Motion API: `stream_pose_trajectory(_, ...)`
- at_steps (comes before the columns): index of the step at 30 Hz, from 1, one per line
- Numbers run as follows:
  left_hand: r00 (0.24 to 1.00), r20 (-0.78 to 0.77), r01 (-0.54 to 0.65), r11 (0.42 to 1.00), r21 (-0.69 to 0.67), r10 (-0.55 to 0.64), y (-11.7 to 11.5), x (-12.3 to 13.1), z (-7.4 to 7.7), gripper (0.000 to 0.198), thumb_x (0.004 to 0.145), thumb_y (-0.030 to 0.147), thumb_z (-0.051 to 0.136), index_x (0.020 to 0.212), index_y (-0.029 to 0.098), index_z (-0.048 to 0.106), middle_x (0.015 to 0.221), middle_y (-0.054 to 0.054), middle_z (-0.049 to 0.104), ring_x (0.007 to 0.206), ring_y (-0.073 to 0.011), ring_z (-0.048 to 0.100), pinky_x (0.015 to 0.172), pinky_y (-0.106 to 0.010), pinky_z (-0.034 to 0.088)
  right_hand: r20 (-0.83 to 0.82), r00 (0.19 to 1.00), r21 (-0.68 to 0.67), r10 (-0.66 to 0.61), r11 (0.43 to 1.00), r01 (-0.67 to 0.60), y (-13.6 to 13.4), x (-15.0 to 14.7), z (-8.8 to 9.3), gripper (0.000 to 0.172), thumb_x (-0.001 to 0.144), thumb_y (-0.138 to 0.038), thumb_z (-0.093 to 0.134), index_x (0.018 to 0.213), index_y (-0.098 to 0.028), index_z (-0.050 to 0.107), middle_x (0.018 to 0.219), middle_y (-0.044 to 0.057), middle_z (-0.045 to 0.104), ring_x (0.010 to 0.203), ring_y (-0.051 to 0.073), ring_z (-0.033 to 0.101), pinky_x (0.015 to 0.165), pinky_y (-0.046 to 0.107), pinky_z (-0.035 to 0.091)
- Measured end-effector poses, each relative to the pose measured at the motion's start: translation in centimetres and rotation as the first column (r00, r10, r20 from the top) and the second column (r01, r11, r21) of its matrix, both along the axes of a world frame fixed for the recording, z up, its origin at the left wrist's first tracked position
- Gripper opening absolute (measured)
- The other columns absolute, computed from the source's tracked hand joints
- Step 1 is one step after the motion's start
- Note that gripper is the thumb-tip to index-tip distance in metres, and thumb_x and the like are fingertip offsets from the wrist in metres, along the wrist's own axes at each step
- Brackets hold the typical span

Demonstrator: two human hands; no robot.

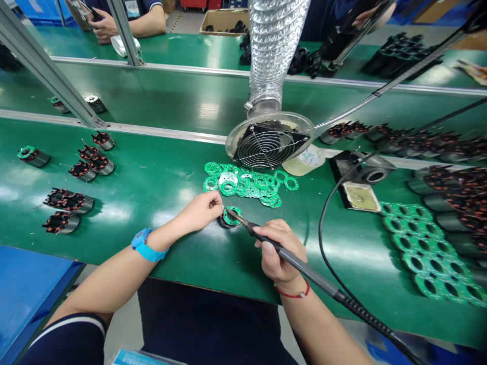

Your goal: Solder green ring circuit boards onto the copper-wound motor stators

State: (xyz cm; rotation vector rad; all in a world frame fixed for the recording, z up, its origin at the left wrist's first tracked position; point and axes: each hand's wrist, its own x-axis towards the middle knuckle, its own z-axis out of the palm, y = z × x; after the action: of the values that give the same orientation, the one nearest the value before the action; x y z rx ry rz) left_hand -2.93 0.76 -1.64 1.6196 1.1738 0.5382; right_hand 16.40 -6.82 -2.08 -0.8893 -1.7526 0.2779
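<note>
My right hand [279,248] is wrapped round the dark handle of a soldering iron [276,247]. The iron's tip meets the green ring board on top of a motor stator [231,217] at the middle of the bench. My left hand [205,209] is closed in a pinch at the stator's left edge; what lies between its fingertips is too small to make out. Just behind the stator is a loose pile of green ring-shaped circuit boards [247,183].
A fan hood [266,144] on a silver duct hangs over the boards. Stators [68,200] stand at the left, more [456,203] at the right beside joined green boards [429,248]. An iron stand with sponge [360,196] sits right. A person's hand [104,26] shows beyond.
</note>
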Motion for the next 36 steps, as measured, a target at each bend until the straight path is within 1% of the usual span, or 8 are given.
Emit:
stream_pose_trajectory(6, 1.0, 0.0, -0.002, 1.0, 0.026, 0.002, 0.0, 0.1, 0.1, 0.009, 0.075, 0.02, 0.048, 0.067, 0.018, 0.045, 0.059, 0.006, 0.044, 0.056, -0.0093, 0.04, 0.052, -0.022, 0.028, 0.125, 0.989, -0.194, -0.079, 0.976, 0.103, 0.7, -0.9, -0.4, 0.047, 0.089, -0.013, 0.048, 0.134, -0.025, 0.042, 0.101, 0.006, 0.071, 0.094, 0.021, 0.064, 0.081, 0.04, 0.05)
stream_pose_trajectory(10, 1.0, 0.002, -0.01, 0.999, 0.031, 0.01, -0.1, 0.1, 0.2, 0.011, 0.076, 0.019, 0.05, 0.066, 0.018, 0.044, 0.059, 0.006, 0.044, 0.056, -0.0091, 0.04, 0.052, -0.022, 0.028, 0.375, 0.923, -0.257, 0.09, 0.966, 0.011, 1.6, -1.6, -0.4, 0.053, 0.083, -0.012, 0.05, 0.134, -0.024, 0.042, 0.128, 0.01, 0.058, 0.118, 0.026, 0.053, 0.095, 0.047, 0.046)
stream_pose_trajectory(12, 0.999, 0.031, -0.022, 1.0, 0.013, 0.022, -0.1, 0.0, 0.3, 0.01, 0.076, 0.019, 0.051, 0.068, 0.018, 0.046, 0.061, 0.006, 0.046, 0.058, -0.0092, 0.042, 0.053, -0.022, 0.03, 0.401, 0.908, -0.294, 0.122, 0.956, 0.001, 1.8, -1.6, -0.4, 0.057, 0.08, -0.009, 0.049, 0.134, -0.022, 0.04, 0.127, 0.011, 0.057, 0.117, 0.026, 0.052, 0.095, 0.047, 0.046)
stream_pose_trajectory(16, 0.984, 0.166, -0.041, 0.995, -0.096, 0.057, 0.0, -0.5, 0.2, 0.015, 0.085, 0.031, 0.046, 0.079, 0.018, 0.048, 0.068, 0.004, 0.05, 0.061, -0.0105, 0.05, 0.057, -0.023, 0.038, 0.36, 0.933, -0.297, 0.015, 0.95, 0.099, 1.8, -1.4, -0.8, 0.052, 0.084, -0.015, 0.054, 0.134, -0.022, 0.039, 0.117, 0.011, 0.062, 0.106, 0.026, 0.056, 0.091, 0.046, 0.049)
stream_pose_trajectory(19, 0.97, 0.242, 0.066, 0.986, -0.153, -0.027, -0.1, -0.6, 0.1, 0.016, 0.086, 0.032, 0.046, 0.084, 0.017, 0.051, 0.07, 0.002, 0.052, 0.063, -0.0113, 0.052, 0.058, -0.024, 0.04, 0.347, 0.936, -0.249, -0.056, 0.957, 0.149, 1.7, -1.1, -1.0, 0.053, 0.086, -0.023, 0.059, 0.134, -0.023, 0.038, 0.113, 0.011, 0.063, 0.103, 0.026, 0.057, 0.087, 0.045, 0.051)
stream_pose_trajectory(23, 0.968, 0.242, 0.097, 0.99, -0.102, -0.07, -0.3, -0.3, 0.0, 0.006, 0.078, 0.021, 0.055, 0.08, 0.016, 0.054, 0.069, 0.003, 0.052, 0.063, -0.0101, 0.048, 0.06, -0.023, 0.037, 0.361, 0.929, -0.181, -0.087, 0.97, 0.161, 1.6, -1.2, -0.8, 0.055, 0.085, -0.027, 0.062, 0.135, -0.024, 0.038, 0.109, 0.01, 0.064, 0.098, 0.026, 0.057, 0.084, 0.045, 0.051)
stream_pose_trajectory(29, 0.959, 0.278, 0.072, 0.995, -0.076, -0.048, -0.4, 0.2, -0.3, 0.007, 0.077, 0.022, 0.056, 0.075, 0.015, 0.053, 0.068, 0.003, 0.052, 0.064, -0.0099, 0.046, 0.061, -0.023, 0.036, 0.422, 0.904, -0.098, -0.072, 0.987, 0.124, 1.3, -1.7, 0.0, 0.057, 0.084, -0.025, 0.059, 0.137, -0.025, 0.037, 0.127, 0.011, 0.057, 0.119, 0.03, 0.048, 0.095, 0.051, 0.043)
stream_pose_trajectory(36, 0.977, 0.211, 0.049, 0.995, -0.082, -0.03, -0.7, 0.4, 0.2, 0.008, 0.078, 0.021, 0.055, 0.074, 0.016, 0.052, 0.065, 0.005, 0.049, 0.061, -0.0097, 0.044, 0.058, -0.022, 0.034, 0.355, 0.93, -0.014, -0.099, 0.994, 0.111, 1.2, -1.5, 0.3, 0.047, 0.082, -0.011, 0.054, 0.127, -0.023, 0.046, 0.102, 0.007, 0.07, 0.101, 0.025, 0.06, 0.086, 0.044, 0.046)
